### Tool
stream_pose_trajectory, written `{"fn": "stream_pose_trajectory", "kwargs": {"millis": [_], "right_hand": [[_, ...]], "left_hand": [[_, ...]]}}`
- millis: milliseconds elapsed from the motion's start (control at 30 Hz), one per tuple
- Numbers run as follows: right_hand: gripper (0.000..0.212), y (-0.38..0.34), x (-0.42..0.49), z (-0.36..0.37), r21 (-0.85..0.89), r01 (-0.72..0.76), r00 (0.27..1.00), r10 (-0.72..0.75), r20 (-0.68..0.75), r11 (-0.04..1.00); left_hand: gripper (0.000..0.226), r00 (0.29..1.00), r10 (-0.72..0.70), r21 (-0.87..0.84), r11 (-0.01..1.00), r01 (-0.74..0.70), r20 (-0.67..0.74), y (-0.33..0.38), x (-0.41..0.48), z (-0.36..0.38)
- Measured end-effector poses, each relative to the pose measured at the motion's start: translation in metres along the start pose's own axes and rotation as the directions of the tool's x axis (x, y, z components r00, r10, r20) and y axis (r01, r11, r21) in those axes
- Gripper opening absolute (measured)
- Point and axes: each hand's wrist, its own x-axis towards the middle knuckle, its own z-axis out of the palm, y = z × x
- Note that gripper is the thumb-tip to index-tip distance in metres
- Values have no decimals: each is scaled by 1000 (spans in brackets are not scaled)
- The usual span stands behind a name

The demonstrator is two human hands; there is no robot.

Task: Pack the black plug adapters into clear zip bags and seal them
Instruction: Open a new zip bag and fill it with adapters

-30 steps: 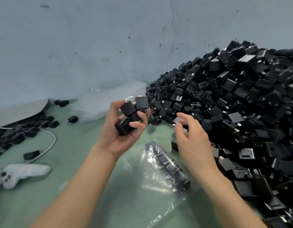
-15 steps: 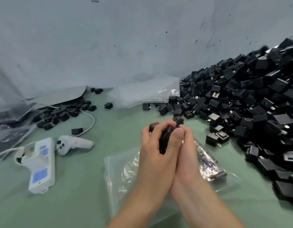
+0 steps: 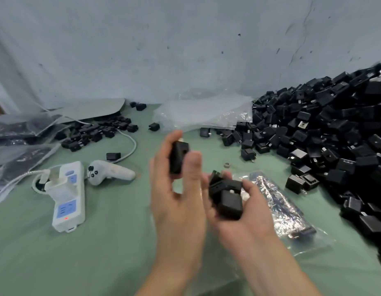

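My left hand [image 3: 174,197] pinches one black plug adapter [image 3: 178,157] between thumb and fingers, held up above the green table. Just to its right, my right hand [image 3: 238,212] cups a small cluster of black adapters [image 3: 227,195] in its curled fingers. Under and beside the right hand lies a clear zip bag [image 3: 285,218] with a row of adapters inside. A big heap of loose black adapters [image 3: 326,133] fills the right side against the wall. A stack of empty clear bags [image 3: 202,113] lies at the back centre.
A white power strip [image 3: 67,195] with its cable and a white controller [image 3: 108,171] lie at the left. A smaller scatter of adapters [image 3: 95,131] and filled bags [image 3: 16,133] sit at the far left. The grey wall runs close behind the green table [image 3: 99,242].
The hands were pressed together around the adapters; now they have parted, the left keeping one adapter and the right holding the rest. The view has swung left.
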Motion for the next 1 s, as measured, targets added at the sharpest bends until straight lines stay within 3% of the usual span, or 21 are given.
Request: {"fn": "stream_pose_trajectory", "kwargs": {"millis": [67, 133, 200, 267, 400, 533, 633, 833, 933, 1000], "right_hand": [[26, -18, 1, 5, 43, 44, 999, -44, 5, 998], [25, -42, 3, 8, 28, 100, 995, -100, 18, 995], [22, -64, 5, 7, -33, 149, 989, -149, 12, 988], [24, -77, 10, 4, -86, 174, 984, -176, -11, 981], [24, -83, 15, -2, -101, 162, 986, -164, -9, 982], [23, -84, 16, -8, -89, 140, 990, -141, -1, 986], [25, -86, 17, -12, -105, 152, 988, -153, -6, 983], [29, -98, 20, -18, -92, 187, 982, -188, -2, 978], [30, -101, 21, -20, -94, 196, 981, -196, 12, 976], [30, -101, 22, -21, -94, 186, 982, -186, 11, 978]], "left_hand": [[36, 997, -65, 142, 987, 69, -36, -9, 19, -37], [30, 962, -259, 215, 938, 271, -82, -21, 33, -80], [18, 896, -436, 338, 834, 437, -83, -38, 32, -113], [18, 842, -539, 494, 722, 484, -37, -55, 22, -130], [21, 822, -552, 636, 686, 354, 138, -71, 4, -129], [26, 857, -463, 661, 720, 213, 228, -73, 7, -118], [22, 861, -401, 722, 690, 60, 312, -76, 8, -110], [10, 878, -305, 776, 621, -111, 370, -69, 8, -144], [6, 855, -299, 769, 618, -165, 423, -63, 9, -154], [18, 814, -318, 754, 624, -207, 486, -60, 7, -156]]}}
